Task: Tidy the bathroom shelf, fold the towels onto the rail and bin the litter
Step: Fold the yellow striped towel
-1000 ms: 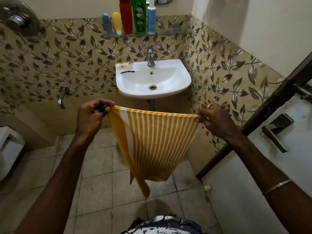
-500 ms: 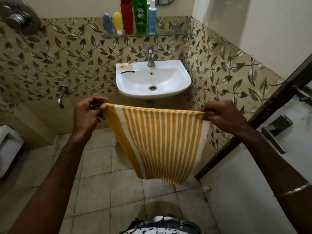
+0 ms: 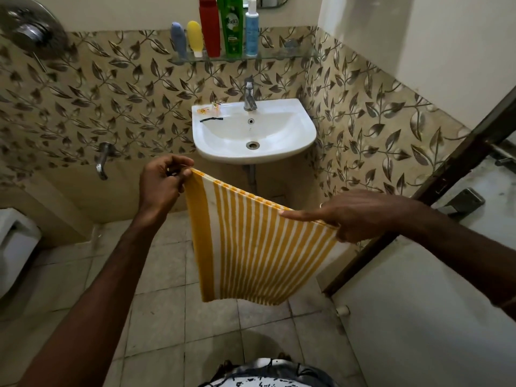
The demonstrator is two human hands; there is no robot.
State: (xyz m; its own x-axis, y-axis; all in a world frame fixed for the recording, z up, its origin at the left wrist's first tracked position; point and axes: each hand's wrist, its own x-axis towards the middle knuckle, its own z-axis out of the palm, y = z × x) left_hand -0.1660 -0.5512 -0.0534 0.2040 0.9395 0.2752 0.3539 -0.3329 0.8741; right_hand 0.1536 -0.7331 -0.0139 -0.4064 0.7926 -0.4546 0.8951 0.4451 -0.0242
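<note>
— How far along does the job look?

— Partway, I'd judge. The glass shelf [image 3: 279,55], up beyond both hands, has its bottles [image 3: 220,26] standing in a row, so that part looks done. No rail or bin shows anywhere in view. Litter is left: orange scraps [image 3: 208,108] and a thin black thing [image 3: 211,119] lie on the rim of the sink [image 3: 290,107], just above the left hand.

— And the towel?

— The striped towel [image 3: 251,247] is folded over and hangs between the hands, not yet on any rail. Its top edge slopes down from the left hand to the right hand, and the rest drops below both.

— How do the hands hold it?

— The left hand [image 3: 162,185] has fingers curled, pinching the upper left corner. The right hand [image 3: 360,215] grips the other corner, thumb beneath, with its forefinger [image 3: 298,215] laid straight along the top edge.

— What remains?

— Probably one more fold, then hanging it, then binning those scraps.
</note>
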